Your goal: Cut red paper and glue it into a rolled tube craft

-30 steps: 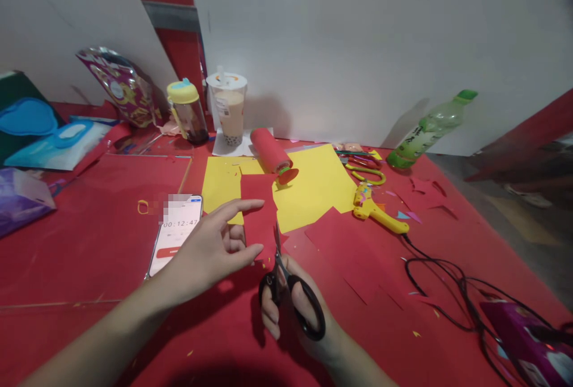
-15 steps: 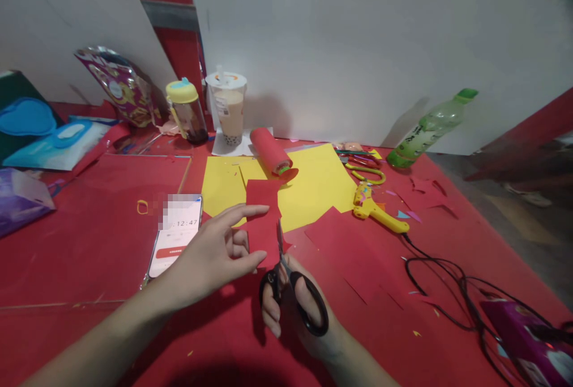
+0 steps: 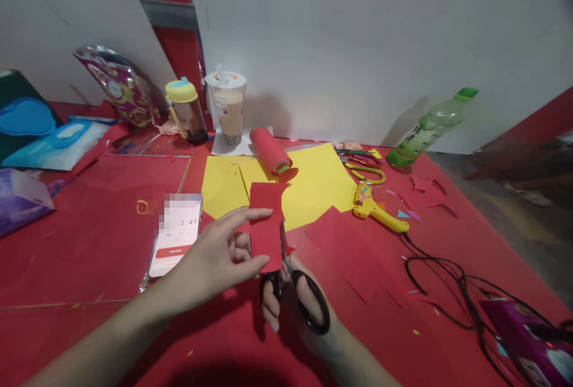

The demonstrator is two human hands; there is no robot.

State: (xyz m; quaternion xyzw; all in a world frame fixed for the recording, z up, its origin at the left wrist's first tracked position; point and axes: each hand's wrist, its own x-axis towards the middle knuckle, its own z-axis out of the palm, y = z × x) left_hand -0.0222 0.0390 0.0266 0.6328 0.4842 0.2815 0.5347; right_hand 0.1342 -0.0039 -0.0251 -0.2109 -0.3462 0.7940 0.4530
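A strip of red paper (image 3: 265, 235) is held up over the table by my left hand (image 3: 230, 246), thumb and fingers pinching its left side. My right hand (image 3: 308, 309) has its fingers through the black loops of a pair of scissors (image 3: 313, 309). The blades stand along the right edge of the red paper, pointing away from me. Beyond them a red-wrapped roll (image 3: 270, 151) lies on yellow paper sheets (image 3: 313, 178). More red paper (image 3: 347, 243) lies flat to the right of my right hand.
A phone (image 3: 176, 243) lies by my left forearm. At the back stand a milk tea cup (image 3: 230, 109) and a yellow-lidded bottle (image 3: 188, 112). To the right are a yellow glue gun (image 3: 380, 214) with a black cable, other scissors (image 3: 367, 173) and a leaning green bottle (image 3: 430, 130).
The red paper and my left hand have shifted slightly to the right, and the paper's angle has changed a little. The scissors have moved only slightly.
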